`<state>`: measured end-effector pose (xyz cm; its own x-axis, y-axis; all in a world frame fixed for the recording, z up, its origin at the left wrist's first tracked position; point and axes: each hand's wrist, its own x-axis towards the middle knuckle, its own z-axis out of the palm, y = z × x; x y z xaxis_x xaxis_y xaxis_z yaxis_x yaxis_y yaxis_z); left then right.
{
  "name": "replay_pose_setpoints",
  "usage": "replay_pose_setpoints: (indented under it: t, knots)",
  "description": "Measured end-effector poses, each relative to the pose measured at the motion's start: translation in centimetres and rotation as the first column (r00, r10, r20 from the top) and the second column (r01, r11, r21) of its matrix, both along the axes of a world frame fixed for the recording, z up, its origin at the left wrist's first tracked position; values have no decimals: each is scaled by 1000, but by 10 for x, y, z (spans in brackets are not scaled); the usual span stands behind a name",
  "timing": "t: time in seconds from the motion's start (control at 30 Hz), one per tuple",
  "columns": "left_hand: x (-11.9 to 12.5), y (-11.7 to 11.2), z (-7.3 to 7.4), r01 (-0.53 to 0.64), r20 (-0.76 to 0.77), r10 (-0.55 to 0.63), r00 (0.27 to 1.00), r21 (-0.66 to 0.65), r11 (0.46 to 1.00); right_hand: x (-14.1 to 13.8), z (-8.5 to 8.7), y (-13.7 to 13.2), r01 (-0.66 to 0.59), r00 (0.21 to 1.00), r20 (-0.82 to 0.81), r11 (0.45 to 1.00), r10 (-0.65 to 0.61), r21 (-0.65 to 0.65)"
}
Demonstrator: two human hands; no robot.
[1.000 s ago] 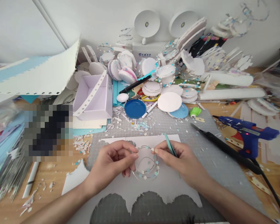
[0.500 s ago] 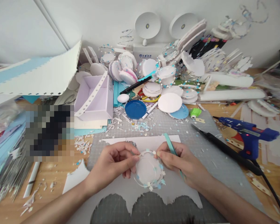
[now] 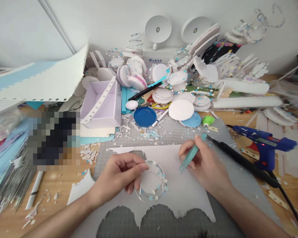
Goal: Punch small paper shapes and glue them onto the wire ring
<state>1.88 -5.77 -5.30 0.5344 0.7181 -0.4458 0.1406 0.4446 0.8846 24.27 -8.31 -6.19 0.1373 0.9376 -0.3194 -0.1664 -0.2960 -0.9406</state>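
Between the thumb and fingers of my left hand (image 3: 125,173) is a wire ring (image 3: 164,180) dotted with small pale blue and white flower shapes. Thin loops of bare wire hang at its lower left. Inside the ring shows a pale round area; I cannot tell if it is a disc or the paper behind. My right hand (image 3: 201,162), a little blurred and apart from the ring, grips teal tweezers (image 3: 192,155), their tips pointing down and left. Beneath both hands lies a white sheet (image 3: 183,195) with scalloped cut-outs along its near edge.
A blue glue gun (image 3: 265,142) and a black pen-shaped tool with a cord (image 3: 240,158) lie on the right. Loose flower pieces (image 3: 152,134) are scattered near a blue lid (image 3: 145,116). A lilac box (image 3: 101,112) stands back left, and white discs (image 3: 181,110) are piled behind.
My right hand has let go of the ring and moved right, swinging the tweezers so their tips point down-left. The ring has shifted slightly left in my left hand.
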Motion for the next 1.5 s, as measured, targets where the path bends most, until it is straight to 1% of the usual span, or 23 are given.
replay_pose_setpoints:
  t: [0.07, 0.13, 0.2, 0.3, 0.4, 0.53, 0.63, 0.73, 0.87, 1.13, 1.37, 1.5]
  knots:
    - [-1, 0, 0, -21, 16, 21, 1000, -5, 1000, 0, 0, 1, -31, 990, -137, 999, 26, -35]
    - [-1, 0, 0, -34, 31, 34, 999, -2, 999, -1, -1, -1, -83, 978, -194, 997, 81, -3]
    - [-2, -1, 0, -45, 44, 45, 998, 2, 999, -3, -2, -5, -120, 978, -168, 992, 124, 33]
    - [-2, -3, 0, -60, 65, 60, 996, 1, 998, -4, -3, -8, -145, 983, -107, 988, 150, 53]
    - [-2, -3, 1, -63, 92, 64, 994, -13, 998, -7, -3, -10, -149, 981, -120, 987, 155, 56]
    - [1, -4, 1, -69, 121, 72, 990, -34, 997, -13, -2, -11, -131, 960, -246, 991, 136, 36]
    - [1, -4, 0, -73, 140, 78, 987, -41, 997, -16, -2, -12, -124, 928, -353, 992, 117, 3]
    - [2, -5, -2, -74, 158, 81, 984, -48, 996, -17, -2, -13, -130, 899, -424, 991, 112, -13]
    - [2, -6, -3, -65, 173, 72, 982, -45, 997, -18, -3, -14, -135, 890, -442, 991, 117, -9]
    - [3, -7, -4, -74, 180, 81, 980, -47, 996, -19, -5, -13, -120, 878, -472, 991, 75, -66]
    - [4, -9, -5, -70, 158, 79, 984, -62, 996, -20, -4, -11, -127, 849, -529, 976, 14, -177]
    - [4, -11, -5, -80, 153, 90, 984, -71, 994, -20, -6, -10, -130, 811, -585, 967, -25, -221]
